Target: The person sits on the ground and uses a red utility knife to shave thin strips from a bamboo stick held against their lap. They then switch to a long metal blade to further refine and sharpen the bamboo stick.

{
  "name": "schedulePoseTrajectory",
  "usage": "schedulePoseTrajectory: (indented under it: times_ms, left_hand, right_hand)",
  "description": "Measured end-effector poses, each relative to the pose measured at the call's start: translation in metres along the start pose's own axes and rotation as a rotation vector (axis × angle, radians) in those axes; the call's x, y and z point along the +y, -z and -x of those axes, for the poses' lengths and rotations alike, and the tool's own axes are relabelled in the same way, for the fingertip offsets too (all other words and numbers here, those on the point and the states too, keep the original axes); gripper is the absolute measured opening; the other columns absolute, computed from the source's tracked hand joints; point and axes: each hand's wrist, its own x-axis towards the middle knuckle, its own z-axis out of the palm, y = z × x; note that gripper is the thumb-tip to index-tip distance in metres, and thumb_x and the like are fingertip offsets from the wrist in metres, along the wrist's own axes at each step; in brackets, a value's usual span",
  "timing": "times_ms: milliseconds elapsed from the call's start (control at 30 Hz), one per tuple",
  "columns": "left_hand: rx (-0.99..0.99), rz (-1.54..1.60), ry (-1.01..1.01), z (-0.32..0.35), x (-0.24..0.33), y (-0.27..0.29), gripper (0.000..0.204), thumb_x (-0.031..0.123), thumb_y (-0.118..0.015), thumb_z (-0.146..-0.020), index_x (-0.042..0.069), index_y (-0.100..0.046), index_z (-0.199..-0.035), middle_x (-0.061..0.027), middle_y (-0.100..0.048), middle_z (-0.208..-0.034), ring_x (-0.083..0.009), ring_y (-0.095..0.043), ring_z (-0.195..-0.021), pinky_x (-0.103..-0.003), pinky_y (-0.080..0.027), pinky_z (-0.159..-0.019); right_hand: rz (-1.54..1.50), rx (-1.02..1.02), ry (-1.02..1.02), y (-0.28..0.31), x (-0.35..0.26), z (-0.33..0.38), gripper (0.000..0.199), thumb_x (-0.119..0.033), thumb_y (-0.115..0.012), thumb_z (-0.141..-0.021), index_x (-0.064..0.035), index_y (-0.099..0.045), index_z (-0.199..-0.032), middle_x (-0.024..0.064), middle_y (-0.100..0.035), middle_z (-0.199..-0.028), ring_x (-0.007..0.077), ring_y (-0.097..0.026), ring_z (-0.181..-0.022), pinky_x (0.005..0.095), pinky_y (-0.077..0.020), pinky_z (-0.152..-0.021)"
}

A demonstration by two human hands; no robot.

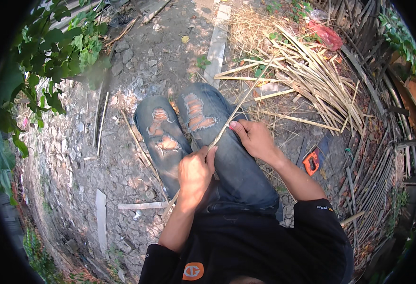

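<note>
Black shirt cloth [265, 246] fills the space behind the two hands, with torn blue jeans [246, 175] spread out under them. Across the right thigh slants a thin pale strip [240, 105], running from the left hand [196, 168], past the right hand [255, 137], and out ahead of both. The left hand is curled into a fist around its near part, thumb laid along it; the right hand pinches it a little farther out, its thumb on top, and a small red bit shows at those fingertips, too little to identify. Ahead and to the right of the right hand lies a loose pile of pale sticks [319, 78], with a red bag [326, 37] beyond it. Directly right of that hand, a saw with an orange handle [311, 162] lies on the ground. A flat board [217, 47] stretches away ahead of the hands. Well to the left of the left hand is a pale slat [101, 215]; green leaves [51, 52] hang far ahead and left.
</note>
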Motion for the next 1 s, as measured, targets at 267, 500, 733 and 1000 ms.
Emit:
schedulePoseTrajectory:
  times_ms: [267, 500, 733, 1000]
  left_hand:
    - [0.025, 0.003, 0.013, -0.005, 0.009, 0.001, 0.031, 0.023, -0.071, -0.099, -0.001, -0.070, -0.079, -0.0243, -0.062, -0.066, -0.0445, -0.064, -0.061, -0.047, -0.048, -0.055]
    - [0.010, 0.041, 0.065, -0.003, 0.007, -0.001, 0.032, 0.027, -0.071, -0.098, 0.001, -0.072, -0.079, -0.0243, -0.065, -0.065, -0.0448, -0.067, -0.063, -0.050, -0.053, -0.059]
    - [0.044, -0.010, 0.050, -0.004, 0.013, 0.003, 0.035, 0.028, -0.071, -0.098, 0.001, -0.070, -0.075, -0.0237, -0.066, -0.065, -0.0434, -0.069, -0.063, -0.050, -0.056, -0.061]
    - [0.089, -0.031, 0.020, -0.005, 0.010, -0.004, 0.037, 0.030, -0.072, -0.098, 0.002, -0.071, -0.074, -0.0231, -0.066, -0.063, -0.0426, -0.069, -0.061, -0.050, -0.056, -0.059]
  right_hand:
    - [0.027, 0.067, -0.039, 0.001, -0.002, -0.008, 0.052, -0.044, -0.052, -0.109, -0.0006, -0.071, -0.089, 0.0248, -0.061, -0.064, 0.0455, -0.064, -0.064, 0.0503, -0.0494, -0.060]
    - [-0.004, -0.073, 0.066, -0.009, -0.013, 0.010, 0.046, -0.039, -0.055, -0.108, -0.0009, -0.071, -0.087, 0.0257, -0.065, -0.070, 0.0474, -0.064, -0.067, 0.0518, -0.0496, -0.061]
    - [-0.170, -0.110, 0.112, -0.002, -0.012, 0.002, 0.046, -0.043, -0.065, -0.103, 0.0003, -0.074, -0.092, 0.0197, -0.060, -0.062, 0.0289, -0.055, -0.051, 0.0421, -0.0439, -0.055]
    - [-0.429, -0.303, -0.176, 0.001, -0.013, -0.010, 0.059, -0.047, -0.066, -0.104, -0.0022, -0.066, -0.065, 0.0038, -0.050, -0.051, 0.0127, -0.051, -0.048, 0.0334, -0.0398, -0.048]
